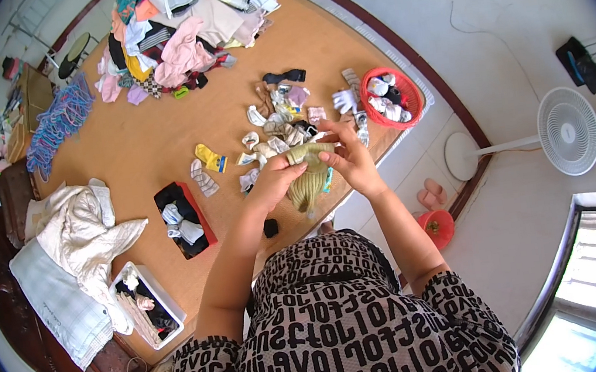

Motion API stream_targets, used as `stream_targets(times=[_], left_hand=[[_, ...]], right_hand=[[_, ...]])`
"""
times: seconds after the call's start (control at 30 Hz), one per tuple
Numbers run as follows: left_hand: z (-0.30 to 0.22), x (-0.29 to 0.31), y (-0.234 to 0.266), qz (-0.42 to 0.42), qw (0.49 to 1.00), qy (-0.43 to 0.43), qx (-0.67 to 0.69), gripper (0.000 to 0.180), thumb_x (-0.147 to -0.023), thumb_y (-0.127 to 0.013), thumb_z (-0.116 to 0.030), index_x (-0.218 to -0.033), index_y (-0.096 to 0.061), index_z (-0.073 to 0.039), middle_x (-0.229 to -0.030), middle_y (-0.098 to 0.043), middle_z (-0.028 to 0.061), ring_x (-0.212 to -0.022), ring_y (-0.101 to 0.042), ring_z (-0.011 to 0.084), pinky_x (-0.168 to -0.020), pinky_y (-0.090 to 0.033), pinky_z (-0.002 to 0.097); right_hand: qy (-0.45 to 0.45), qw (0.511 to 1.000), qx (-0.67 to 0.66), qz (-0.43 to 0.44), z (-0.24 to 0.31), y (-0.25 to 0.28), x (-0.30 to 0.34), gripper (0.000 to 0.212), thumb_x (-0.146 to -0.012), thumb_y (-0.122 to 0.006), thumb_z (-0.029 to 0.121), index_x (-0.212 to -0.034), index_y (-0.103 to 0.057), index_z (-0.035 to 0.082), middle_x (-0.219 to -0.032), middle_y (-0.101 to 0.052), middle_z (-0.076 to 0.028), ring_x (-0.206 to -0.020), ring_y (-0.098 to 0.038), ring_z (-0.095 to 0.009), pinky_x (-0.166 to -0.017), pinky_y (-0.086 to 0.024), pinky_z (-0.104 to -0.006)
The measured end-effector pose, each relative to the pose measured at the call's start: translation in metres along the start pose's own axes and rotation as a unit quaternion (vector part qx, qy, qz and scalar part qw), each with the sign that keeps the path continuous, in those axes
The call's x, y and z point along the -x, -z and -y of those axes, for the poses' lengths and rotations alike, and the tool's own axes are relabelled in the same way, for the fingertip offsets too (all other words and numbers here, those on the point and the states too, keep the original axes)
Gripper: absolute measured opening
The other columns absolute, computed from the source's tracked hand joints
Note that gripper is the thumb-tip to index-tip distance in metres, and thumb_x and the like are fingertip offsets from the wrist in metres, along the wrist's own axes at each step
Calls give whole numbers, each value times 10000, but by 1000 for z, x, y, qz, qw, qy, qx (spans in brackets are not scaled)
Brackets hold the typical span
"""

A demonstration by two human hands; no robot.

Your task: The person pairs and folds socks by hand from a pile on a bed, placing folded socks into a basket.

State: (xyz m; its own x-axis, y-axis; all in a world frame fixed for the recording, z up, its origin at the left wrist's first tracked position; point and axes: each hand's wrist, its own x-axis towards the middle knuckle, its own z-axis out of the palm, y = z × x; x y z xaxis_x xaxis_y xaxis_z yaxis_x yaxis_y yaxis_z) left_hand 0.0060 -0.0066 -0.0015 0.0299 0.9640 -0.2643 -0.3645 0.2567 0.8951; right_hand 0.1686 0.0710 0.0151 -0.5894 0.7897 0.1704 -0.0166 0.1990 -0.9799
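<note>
In front of my body I hold an olive-green ribbed knit piece (307,190), which looks like a sock, by its upper edge. My left hand (273,180) pinches one side of that edge. On the other side, the thumb and fingers of my right hand (351,161) grip it, and the ribbed part hangs down between them. Just beyond my hands lies a loose heap of socks (277,125) in white, brown, grey and black. A yellow sock (210,158) and a grey striped sock (202,178) lie to the left of the heap.
At right stands a red basket (416,106) with rolled socks. A red-edged black box (206,223) and a white bin (173,310) hold more pieces. Clothes (181,55) pile up far off; hangers (60,126) and bedding (73,265) lie left. A fan (568,130) stands right.
</note>
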Motion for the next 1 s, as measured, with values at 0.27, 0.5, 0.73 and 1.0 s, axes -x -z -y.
stream_targets(times=[0.27,0.5,0.73,1.0], left_hand=[[16,-7,0,-84,986,143,21,235,-908,-502,-192,-1027,-578,-4,-915,-609,53,-783,-579,120,-694,-468,264],[33,-7,10,-65,961,154,219,430,-836,-557,-444,-1065,-551,-80,-907,-624,56,-775,-615,154,-620,-498,292],[17,-2,7,-61,977,131,156,282,-893,-540,-216,-1091,-534,-14,-966,-608,52,-879,-581,142,-764,-471,288],[26,-5,9,-17,994,75,-74,291,-908,-517,-226,-1096,-551,-7,-958,-600,45,-863,-554,109,-766,-443,256]], right_hand=[[38,988,147,-30,-5,-6,0,196,-676,-662,-47,-851,-673,40,-813,-520,-55,-744,-539,-179,-634,-448,-279],[235,896,378,6,-6,-2,2,248,-609,-639,-27,-830,-676,79,-795,-519,-60,-745,-535,-239,-618,-463,-324],[48,981,170,77,-8,5,6,245,-765,-652,145,-989,-657,46,-870,-531,-73,-852,-527,-199,-769,-435,-292],[-251,964,-53,67,-26,1,10,332,-814,-666,236,-1037,-621,-6,-801,-577,-38,-700,-537,-123,-623,-440,-255]])
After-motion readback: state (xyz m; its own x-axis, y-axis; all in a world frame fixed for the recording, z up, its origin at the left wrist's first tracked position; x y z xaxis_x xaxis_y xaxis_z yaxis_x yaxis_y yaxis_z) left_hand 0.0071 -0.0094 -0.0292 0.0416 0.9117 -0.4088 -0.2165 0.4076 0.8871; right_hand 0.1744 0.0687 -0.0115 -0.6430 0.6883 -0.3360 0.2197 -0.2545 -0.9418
